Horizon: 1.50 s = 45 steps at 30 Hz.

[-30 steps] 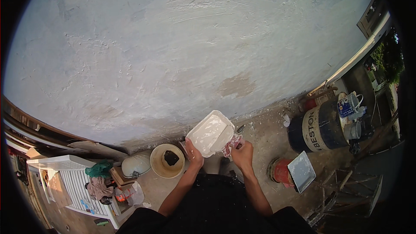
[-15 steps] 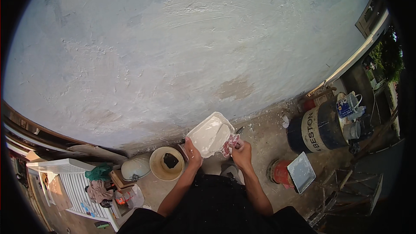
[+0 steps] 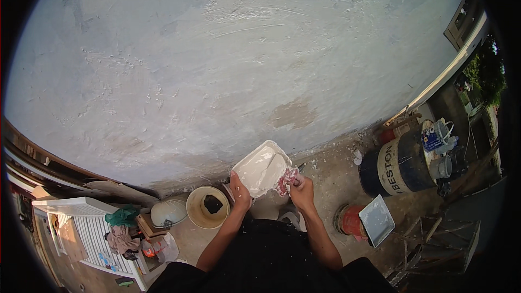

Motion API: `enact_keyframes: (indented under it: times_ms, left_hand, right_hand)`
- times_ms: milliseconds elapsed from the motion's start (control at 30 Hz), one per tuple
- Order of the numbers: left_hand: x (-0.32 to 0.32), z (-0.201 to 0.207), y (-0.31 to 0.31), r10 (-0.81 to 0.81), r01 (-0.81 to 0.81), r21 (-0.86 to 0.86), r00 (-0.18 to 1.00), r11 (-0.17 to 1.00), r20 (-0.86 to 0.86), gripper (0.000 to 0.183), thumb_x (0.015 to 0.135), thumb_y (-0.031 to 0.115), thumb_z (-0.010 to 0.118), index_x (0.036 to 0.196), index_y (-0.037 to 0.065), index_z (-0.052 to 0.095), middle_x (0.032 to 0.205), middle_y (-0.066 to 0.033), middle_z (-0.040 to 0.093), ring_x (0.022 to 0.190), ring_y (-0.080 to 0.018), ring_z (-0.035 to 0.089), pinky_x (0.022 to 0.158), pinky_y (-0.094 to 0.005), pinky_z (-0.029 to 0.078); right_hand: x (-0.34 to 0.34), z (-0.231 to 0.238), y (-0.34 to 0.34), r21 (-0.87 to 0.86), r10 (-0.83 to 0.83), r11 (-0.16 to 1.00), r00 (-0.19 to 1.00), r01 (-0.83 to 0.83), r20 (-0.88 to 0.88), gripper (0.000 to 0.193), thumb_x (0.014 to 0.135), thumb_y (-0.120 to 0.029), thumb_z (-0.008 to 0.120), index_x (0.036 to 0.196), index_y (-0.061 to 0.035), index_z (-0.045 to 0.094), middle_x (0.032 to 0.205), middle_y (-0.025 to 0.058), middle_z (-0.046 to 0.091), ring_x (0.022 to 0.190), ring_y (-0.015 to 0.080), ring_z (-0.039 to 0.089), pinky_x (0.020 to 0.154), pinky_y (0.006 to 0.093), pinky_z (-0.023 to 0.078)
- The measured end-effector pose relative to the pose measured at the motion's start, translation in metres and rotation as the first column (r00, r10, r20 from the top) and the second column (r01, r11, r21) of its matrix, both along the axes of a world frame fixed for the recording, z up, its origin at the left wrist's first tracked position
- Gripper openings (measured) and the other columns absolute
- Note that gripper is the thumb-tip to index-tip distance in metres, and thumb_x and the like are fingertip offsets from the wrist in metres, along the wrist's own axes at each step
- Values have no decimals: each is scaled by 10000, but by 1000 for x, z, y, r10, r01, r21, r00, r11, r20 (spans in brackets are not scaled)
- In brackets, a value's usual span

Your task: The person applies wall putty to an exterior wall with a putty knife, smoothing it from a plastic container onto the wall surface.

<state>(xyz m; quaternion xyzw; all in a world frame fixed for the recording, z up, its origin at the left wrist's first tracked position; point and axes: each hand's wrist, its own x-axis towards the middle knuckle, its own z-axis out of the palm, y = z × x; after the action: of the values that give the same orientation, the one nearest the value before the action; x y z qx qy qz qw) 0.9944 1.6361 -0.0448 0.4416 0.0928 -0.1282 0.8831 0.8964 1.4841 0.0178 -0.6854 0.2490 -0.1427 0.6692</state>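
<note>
In front of my body I hold a shallow rectangular tray [image 3: 239, 161] with rounded corners, spread with white paint or filler. My left hand [image 3: 240, 191] grips its left side, the thumb along the rim. At the tray's right edge, my right hand [image 3: 302, 191] is closed on a red-and-white, paint-smeared thing [image 3: 287, 181]. Its exact kind does not show, and my fingers hide part of it. Beyond the tray rises a pale blue-grey wall [image 3: 217, 65] with rough white patches and a bare brownish spot.
A cream bucket [image 3: 193, 206] and a pale helmet-like dome [image 3: 169, 213] stand left, beside a white slatted bench [image 3: 89, 228] with cloths. To the right are a red bucket [image 3: 353, 221], a grey tray [image 3: 379, 220], a dark drum [image 3: 393, 167] and a metal frame [image 3: 439, 244].
The tray and my left hand have shifted very slightly left. My right hand has barely moved and keeps its hold at the tray's right edge.
</note>
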Motion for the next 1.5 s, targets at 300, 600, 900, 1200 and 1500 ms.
enact_keyframes:
  times_ms: [300, 600, 900, 1200, 1500]
  left_hand:
    - [-3, -6, -6, 6, -28, 202, 994, 979, 107, 519, 1000, 389, 271, 1136, -66, 481, 1110, -159, 550, 1032, -205, 519, 922, -298, 385]
    - [-9, -4, -8, -72, 72, 5, 997, 997, -15, 528, 1001, 386, 267, 1140, -80, 475, 1126, -164, 543, 1052, -211, 504, 945, -303, 365]
    - [-18, 4, -11, -96, 89, 103, 993, 991, 64, 514, 1006, 375, 256, 1142, -66, 482, 1115, -152, 550, 1017, -198, 526, 913, -292, 395]
    - [-23, 6, -11, -100, 90, 88, 989, 992, 106, 487, 1008, 355, 260, 1153, -58, 473, 1111, -145, 547, 1023, -189, 517, 907, -295, 391]
    - [-20, 1, -13, -104, 55, 269, 980, 962, 171, 457, 1010, 335, 258, 1106, -45, 493, 1058, -129, 550, 976, -170, 505, 879, -286, 394]
  right_hand:
    - [14, 9, 10, 267, -149, 952, 988, 152, -31, 158, 798, 64, 560, 929, 40, 645, 761, 29, 638, 641, 63, 557, 533, 212, 421]
    - [10, 13, 8, 62, -2, 998, 999, 5, -49, 210, 819, 80, 528, 1003, 44, 622, 869, 61, 661, 745, 98, 611, 638, 231, 488]
    - [13, 22, 24, 155, -60, 986, 998, 58, 9, 251, 807, 111, 494, 1019, 50, 613, 916, 71, 659, 784, 96, 608, 680, 213, 460]
    - [14, 8, 32, 283, -226, 941, 967, 187, 114, 291, 835, 128, 437, 1081, 57, 574, 947, 100, 652, 787, 137, 631, 683, 247, 508]
    - [18, 3, 36, 354, -336, 894, 933, 273, 129, 275, 855, 103, 422, 1084, 46, 562, 949, 91, 643, 784, 147, 637, 674, 270, 536]
